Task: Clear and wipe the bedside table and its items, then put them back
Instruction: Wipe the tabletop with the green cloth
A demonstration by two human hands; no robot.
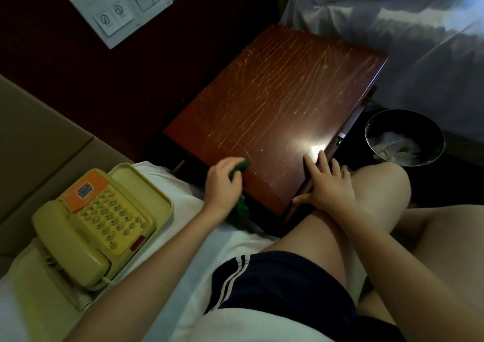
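The bedside table [275,101] has a scratched red-brown wooden top with nothing standing on it. My left hand [222,184] grips a green cloth [239,167] and holds it against the table's near left corner; more of the cloth hangs below my wrist. At the table's near right edge, my right hand [327,182] rests with straight fingers on the top and thumb along the side. A yellow telephone [102,224] with an orange sticker lies on the white bed at my left, off the table.
A round metal bin [404,137] with crumpled tissue stands on the floor right of the table. A second bed with white bedding [392,27] lies beyond. Wall switches [117,9] are mounted above. My bare knee [379,184] sits close to the table's front corner.
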